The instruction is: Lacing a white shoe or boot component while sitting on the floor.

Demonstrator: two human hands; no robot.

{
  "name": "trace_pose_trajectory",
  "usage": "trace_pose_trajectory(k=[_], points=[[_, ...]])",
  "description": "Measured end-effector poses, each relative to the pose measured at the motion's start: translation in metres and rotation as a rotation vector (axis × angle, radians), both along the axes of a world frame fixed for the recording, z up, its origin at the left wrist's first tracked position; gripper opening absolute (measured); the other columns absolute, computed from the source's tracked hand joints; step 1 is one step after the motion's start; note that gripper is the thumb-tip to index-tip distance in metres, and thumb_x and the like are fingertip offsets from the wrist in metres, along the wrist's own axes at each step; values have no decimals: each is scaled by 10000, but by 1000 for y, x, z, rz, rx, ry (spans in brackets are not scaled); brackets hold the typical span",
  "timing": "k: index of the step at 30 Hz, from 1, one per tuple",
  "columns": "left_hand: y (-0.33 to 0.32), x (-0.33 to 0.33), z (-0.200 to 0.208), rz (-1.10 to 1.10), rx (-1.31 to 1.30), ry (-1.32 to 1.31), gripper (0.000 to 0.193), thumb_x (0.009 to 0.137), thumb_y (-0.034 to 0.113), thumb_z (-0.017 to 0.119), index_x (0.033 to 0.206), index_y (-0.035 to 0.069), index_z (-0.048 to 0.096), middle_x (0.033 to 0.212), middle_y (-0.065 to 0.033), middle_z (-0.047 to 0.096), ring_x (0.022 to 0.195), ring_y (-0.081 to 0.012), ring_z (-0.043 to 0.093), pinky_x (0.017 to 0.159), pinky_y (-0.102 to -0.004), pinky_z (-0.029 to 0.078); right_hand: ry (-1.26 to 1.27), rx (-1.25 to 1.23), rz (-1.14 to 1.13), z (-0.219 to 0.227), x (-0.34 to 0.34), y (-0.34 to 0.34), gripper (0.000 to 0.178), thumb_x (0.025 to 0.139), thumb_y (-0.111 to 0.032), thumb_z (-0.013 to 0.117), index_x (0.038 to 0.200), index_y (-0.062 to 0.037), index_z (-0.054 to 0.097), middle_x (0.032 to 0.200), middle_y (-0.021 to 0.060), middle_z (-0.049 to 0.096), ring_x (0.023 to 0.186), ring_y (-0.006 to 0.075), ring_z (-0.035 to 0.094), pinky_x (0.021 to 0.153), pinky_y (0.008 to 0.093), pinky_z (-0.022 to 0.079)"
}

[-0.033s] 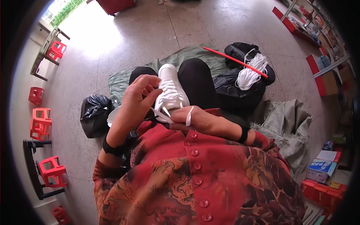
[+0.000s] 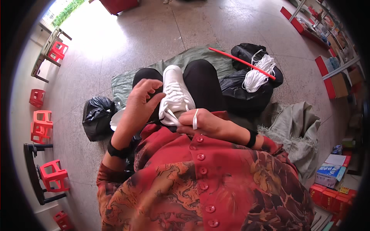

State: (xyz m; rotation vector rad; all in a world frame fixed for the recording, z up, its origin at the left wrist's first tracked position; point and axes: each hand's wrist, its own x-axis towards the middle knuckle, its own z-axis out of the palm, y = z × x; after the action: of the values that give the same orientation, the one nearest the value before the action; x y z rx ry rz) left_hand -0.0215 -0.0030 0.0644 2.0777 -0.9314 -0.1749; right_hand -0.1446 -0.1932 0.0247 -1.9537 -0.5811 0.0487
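Observation:
A white lace-up sneaker (image 2: 175, 92) is held between my knees, toe pointing away from me, with white laces threaded across its front. My right hand (image 2: 206, 122) is closed beside the shoe's ankle opening. It grips a white shoelace (image 2: 195, 118), part of which passes over the fingers; the fingertips are partly hidden. On the other side, my left hand (image 2: 143, 101) is raised next to the sneaker. Its fingers are bent and its thumb stands apart from them, and I see nothing between them.
To the right, a bundle of white laces (image 2: 259, 75) lies on black plastic bags (image 2: 246, 94), with a red stick (image 2: 241, 62) across it. Another black bag (image 2: 96, 119) and a white round container (image 2: 116, 120) are left. Red stools (image 2: 54, 176) line the left; stocked shelves (image 2: 327, 77) stand right.
My right hand has shifted slightly away from me and to the right. The white lace strip near the shoe's opening has changed position. My left hand has barely moved.

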Motion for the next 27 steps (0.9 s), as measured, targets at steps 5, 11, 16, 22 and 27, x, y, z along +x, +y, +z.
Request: trace_pose_trajectory(k=[5,11,16,22,27], points=[[3,-5,-49,-7,77,-5,246,798,108,741,1019,31,664,915,-70,618,815,-168,590,678,-288,461,23,215,-123,-17,-15,-6,226,934,-180,615,811,1,562,748,124,571,673,217,584,604,363,443],[-2,-14,-55,91,138,-43,129,785,130,730,829,32,660,827,-84,588,772,-237,592,675,-361,475,174,326,-202,-3,-20,0,264,966,-178,579,793,20,585,768,69,589,689,127,587,665,275,498],[4,-12,-63,42,40,316,237,899,160,615,804,-53,658,835,-133,561,765,-220,580,664,-332,449,242,432,-211,-12,-23,-5,255,978,-177,558,854,32,634,751,30,591,682,74,561,650,251,497],[7,-10,-82,152,35,258,172,882,131,636,844,-37,631,865,-59,531,752,-111,516,659,-254,429,324,532,-359,14,-41,-19,292,977,-144,536,730,-3,603,641,-47,528,618,18,451,533,218,383],[-8,-10,-55,64,18,52,143,820,85,667,926,-7,642,860,-72,541,797,-174,540,707,-292,450,440,603,-401,5,-52,-35,385,996,-174,495,628,-60,506,606,-105,413,557,-2,308,474,227,251]])
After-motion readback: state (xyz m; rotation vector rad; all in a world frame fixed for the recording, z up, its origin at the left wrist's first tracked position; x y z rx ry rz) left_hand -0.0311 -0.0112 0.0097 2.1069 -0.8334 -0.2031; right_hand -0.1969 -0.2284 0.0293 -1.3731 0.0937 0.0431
